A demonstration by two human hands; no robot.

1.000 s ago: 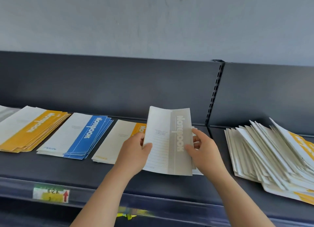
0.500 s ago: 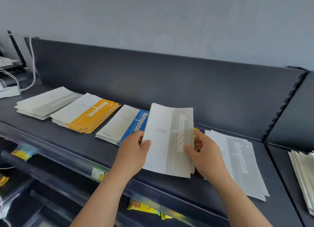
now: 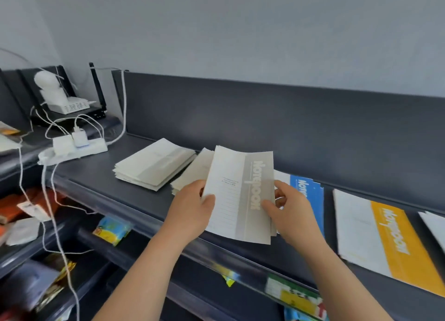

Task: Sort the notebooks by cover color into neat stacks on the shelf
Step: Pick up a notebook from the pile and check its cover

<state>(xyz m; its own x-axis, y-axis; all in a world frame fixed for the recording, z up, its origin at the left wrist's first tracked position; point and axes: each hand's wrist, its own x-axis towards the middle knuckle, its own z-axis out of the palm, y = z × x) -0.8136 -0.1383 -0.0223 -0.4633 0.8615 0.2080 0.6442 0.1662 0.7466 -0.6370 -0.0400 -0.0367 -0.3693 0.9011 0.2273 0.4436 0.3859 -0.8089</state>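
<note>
Head view: left hand (image 3: 190, 208) and right hand (image 3: 292, 213) each pinch a side edge of the grey notebook (image 3: 240, 195), held above the shelf (image 3: 96, 176); grey stack (image 3: 154, 166) lies at left.

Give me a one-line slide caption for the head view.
Left hand and right hand hold a grey notebook over the shelf, near the grey stack.
</note>
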